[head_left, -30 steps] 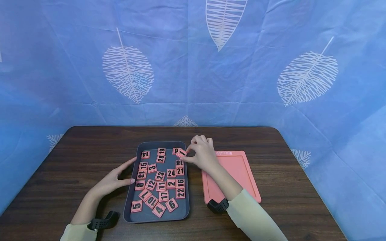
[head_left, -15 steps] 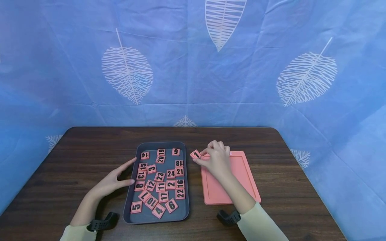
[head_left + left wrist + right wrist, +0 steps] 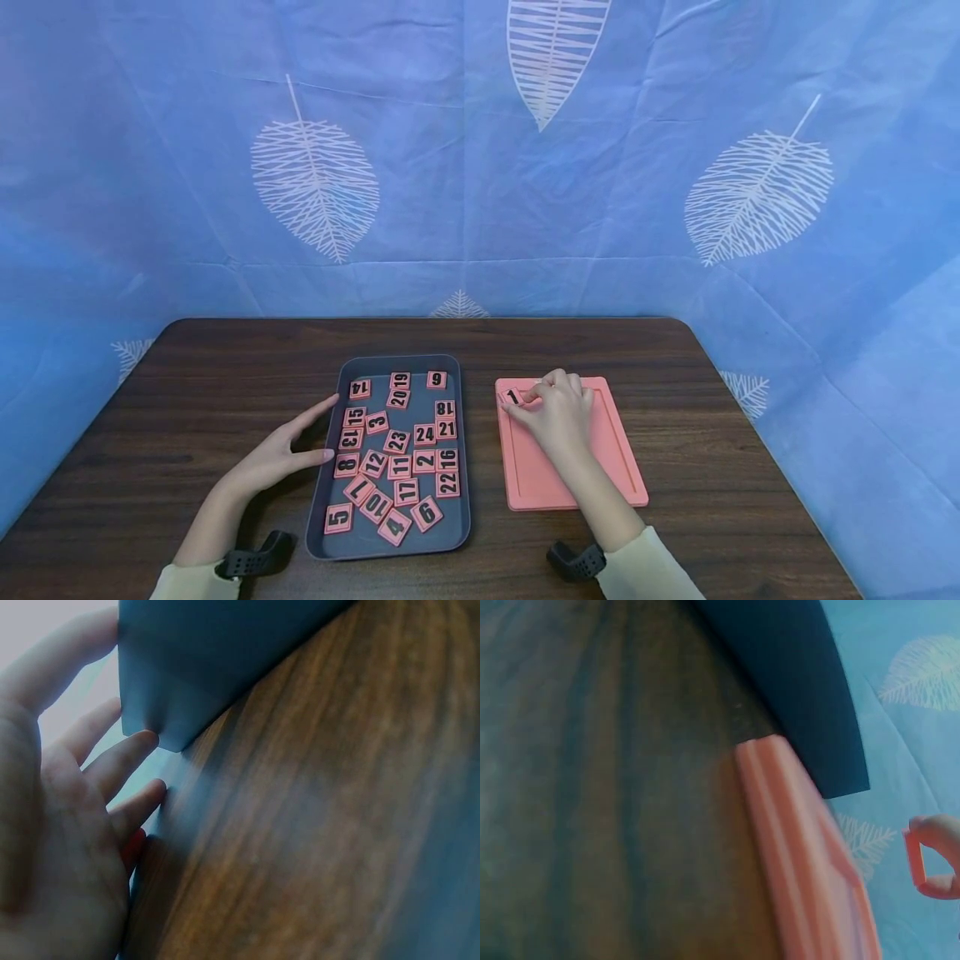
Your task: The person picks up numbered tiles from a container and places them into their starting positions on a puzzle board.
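Observation:
My right hand (image 3: 558, 417) pinches a pink number tile marked 1 (image 3: 512, 397) between thumb and index finger, over the far left corner of the pink board (image 3: 536, 483). In the right wrist view, the tile (image 3: 915, 857) appears edge-on between the two fingertips. My left hand (image 3: 273, 454) rests against the left wall of a dark grey tray (image 3: 327, 483), its fingers and thumb extended. The left wrist view shows fingertips touching or close to the tray's outer side (image 3: 187, 675). Inside the tray lie several loose number tiles, turned various ways, such as tile 23 (image 3: 397, 442).
Both tray and board lie on a dark wooden table (image 3: 712, 500), with a strip of tabletop between them. Behind the table hangs a blue cloth (image 3: 465, 192) with white leaf prints. A black band (image 3: 258, 556) sits on each wrist.
My right hand has carried tile 1 rightward from the tray's far right corner, across the gap, to the board's far left corner. My left hand has stayed at the tray.

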{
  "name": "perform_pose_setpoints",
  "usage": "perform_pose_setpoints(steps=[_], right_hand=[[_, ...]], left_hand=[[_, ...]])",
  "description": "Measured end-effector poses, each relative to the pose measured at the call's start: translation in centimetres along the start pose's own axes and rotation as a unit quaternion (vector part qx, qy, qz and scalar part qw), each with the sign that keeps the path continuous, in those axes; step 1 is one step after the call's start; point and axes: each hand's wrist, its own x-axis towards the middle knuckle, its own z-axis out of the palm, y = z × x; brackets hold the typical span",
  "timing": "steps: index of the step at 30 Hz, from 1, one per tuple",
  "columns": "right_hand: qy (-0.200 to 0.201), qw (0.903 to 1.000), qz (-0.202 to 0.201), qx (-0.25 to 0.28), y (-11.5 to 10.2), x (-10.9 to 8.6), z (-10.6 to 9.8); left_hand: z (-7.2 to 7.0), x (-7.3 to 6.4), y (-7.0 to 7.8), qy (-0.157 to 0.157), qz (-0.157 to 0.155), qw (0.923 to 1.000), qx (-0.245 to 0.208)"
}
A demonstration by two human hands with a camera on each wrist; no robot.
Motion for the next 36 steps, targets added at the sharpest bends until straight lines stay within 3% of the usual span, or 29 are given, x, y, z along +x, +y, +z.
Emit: perform_pose_setpoints(steps=[9,16,36], right_hand=[[0.008,0.9992,0.029,-0.027,0.8,-0.5,0.9],[-0.021,0.9972,0.055,-0.048,1.0,-0.4,1.7],[-0.029,0.9966,0.073,-0.026,1.8,-0.4,3.1]], left_hand=[[-0.1,0.0,0.0,-0.001,0.003,1.0000,0.000],[-0.1,0.0,-0.1,-0.001,0.006,1.0000,0.005],[0.0,0.0,-0.1,0.000,0.006,1.0000,0.008]])
